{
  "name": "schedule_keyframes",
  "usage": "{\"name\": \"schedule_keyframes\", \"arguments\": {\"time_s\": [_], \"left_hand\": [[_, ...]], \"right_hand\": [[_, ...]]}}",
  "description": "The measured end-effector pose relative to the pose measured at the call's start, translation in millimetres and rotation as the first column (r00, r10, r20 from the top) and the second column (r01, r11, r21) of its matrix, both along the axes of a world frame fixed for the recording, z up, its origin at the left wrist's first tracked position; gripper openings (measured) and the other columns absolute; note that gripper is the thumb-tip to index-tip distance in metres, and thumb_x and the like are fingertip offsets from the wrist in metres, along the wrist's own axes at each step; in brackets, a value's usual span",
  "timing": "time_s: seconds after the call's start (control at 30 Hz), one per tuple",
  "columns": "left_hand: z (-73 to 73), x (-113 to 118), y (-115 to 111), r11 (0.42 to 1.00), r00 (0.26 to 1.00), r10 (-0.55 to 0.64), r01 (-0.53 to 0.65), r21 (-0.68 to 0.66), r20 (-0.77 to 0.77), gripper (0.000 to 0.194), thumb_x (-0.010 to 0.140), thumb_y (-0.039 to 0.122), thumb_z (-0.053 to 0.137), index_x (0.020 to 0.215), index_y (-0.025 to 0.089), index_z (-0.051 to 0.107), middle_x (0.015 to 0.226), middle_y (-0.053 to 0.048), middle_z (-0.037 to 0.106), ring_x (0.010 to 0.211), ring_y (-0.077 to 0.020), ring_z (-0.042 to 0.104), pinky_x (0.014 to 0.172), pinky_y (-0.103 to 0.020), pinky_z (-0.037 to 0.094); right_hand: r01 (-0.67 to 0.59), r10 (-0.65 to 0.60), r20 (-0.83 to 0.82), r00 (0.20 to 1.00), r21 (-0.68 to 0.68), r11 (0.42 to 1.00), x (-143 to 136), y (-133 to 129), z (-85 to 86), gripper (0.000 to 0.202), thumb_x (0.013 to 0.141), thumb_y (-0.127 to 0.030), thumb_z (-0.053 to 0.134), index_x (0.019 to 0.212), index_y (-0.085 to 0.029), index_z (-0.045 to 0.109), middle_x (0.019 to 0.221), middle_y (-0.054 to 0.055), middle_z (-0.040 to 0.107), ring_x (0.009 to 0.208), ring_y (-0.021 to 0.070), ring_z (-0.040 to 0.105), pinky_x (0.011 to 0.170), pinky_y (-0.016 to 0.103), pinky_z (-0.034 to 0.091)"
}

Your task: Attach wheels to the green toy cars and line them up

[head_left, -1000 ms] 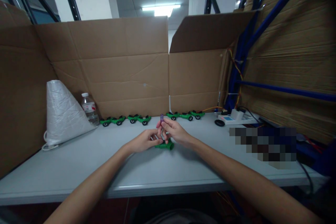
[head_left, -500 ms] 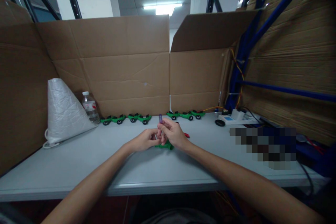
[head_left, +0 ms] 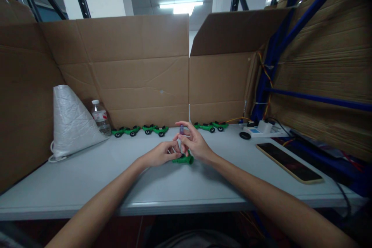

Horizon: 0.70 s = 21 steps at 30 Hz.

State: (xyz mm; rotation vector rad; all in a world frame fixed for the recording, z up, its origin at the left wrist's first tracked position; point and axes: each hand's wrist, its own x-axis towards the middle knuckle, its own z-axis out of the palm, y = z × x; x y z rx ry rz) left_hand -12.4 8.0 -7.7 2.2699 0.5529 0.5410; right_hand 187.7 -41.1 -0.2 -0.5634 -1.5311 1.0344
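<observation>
A green toy part (head_left: 188,159) lies on the table in front of me, partly covered by my fingers. My left hand (head_left: 163,152) has its fingertips closed on the part's left side, near a small dark piece. With my right hand (head_left: 195,143) I hold a small screwdriver with a purple, see-through handle (head_left: 181,129). It stands upright, its thin shaft pointing down to the green part, and my index finger is raised beside the top of the handle.
Green toy cars with black wheels (head_left: 126,131) line the back of the table (head_left: 95,186). A white bag (head_left: 72,124) and water bottle (head_left: 100,118) stand left. At right are a phone (head_left: 290,162), a power strip (head_left: 261,130) and a black ring (head_left: 245,135).
The screwdriver has come over the green part, upright. My right hand's fingers have spread around the handle, and more of the green part shows.
</observation>
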Motion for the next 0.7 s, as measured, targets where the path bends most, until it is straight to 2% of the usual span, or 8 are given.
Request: {"name": "schedule_keyframes", "arguments": {"time_s": [0.13,0.23,0.33,0.47,0.7], "left_hand": [[1.8,0.0,-1.3,1.0,1.0,-0.009,0.01,0.018,-0.029,0.036,0.097,0.049,0.066,0.099,0.013,0.071,0.09,-0.005,0.067,0.079,-0.015,0.059,0.072,-0.025,0.046],[4.3,0.1,-3.4,1.0,0.999,-0.018,0.018,0.004,-0.028,0.035,0.097,0.048,0.066,0.099,0.013,0.07,0.088,-0.004,0.067,0.077,-0.0144,0.058,0.071,-0.025,0.045],[6.1,0.4,-5.3,1.0,1.0,-0.019,0.019,-0.001,-0.025,0.034,0.097,0.048,0.066,0.101,0.014,0.069,0.091,-0.004,0.069,0.079,-0.0144,0.058,0.072,-0.025,0.045],[5.8,0.7,-5.1,1.0,0.999,0.003,-0.003,0.001,-0.037,0.035,0.097,0.049,0.066,0.104,0.014,0.07,0.092,-0.005,0.07,0.078,-0.0143,0.058,0.072,-0.025,0.045],[5.5,-0.6,-3.7,1.0,0.999,-0.001,0.0,-0.007,-0.044,0.035,0.097,0.048,0.067,0.104,0.014,0.075,0.095,-0.006,0.072,0.078,-0.0145,0.059,0.072,-0.025,0.045]], "right_hand": [[-0.017,0.017,-0.013,1.0,-0.003,1.0,0.6,-1.2,2.7,0.044,0.096,-0.046,0.065,0.133,-0.028,0.049,0.097,0.001,0.071,0.048,0.0077,0.056,0.038,0.017,0.049],[0.05,-0.05,-0.028,0.998,0.006,0.999,1.2,-0.3,4.0,0.036,0.097,-0.052,0.063,0.12,-0.025,0.058,0.09,0.0,0.067,0.048,0.0077,0.055,0.035,0.017,0.047],[0.105,-0.105,-0.033,0.994,0.012,0.994,2.9,1.5,5.3,0.037,0.094,-0.055,0.066,0.109,-0.022,0.063,0.087,-0.001,0.062,0.046,0.0063,0.054,0.034,0.017,0.045],[0.04,-0.04,-0.021,0.999,0.016,0.999,6.5,3.5,6.4,0.04,0.095,-0.057,0.066,0.113,-0.021,0.066,0.093,0.001,0.064,0.048,0.0057,0.054,0.037,0.017,0.046],[-0.088,0.088,-0.006,0.996,-0.005,0.996,6.3,-0.6,9.9,0.044,0.1,-0.059,0.057,0.126,-0.023,0.061,0.105,0.004,0.067,0.052,0.0073,0.056,0.039,0.019,0.046]]}}
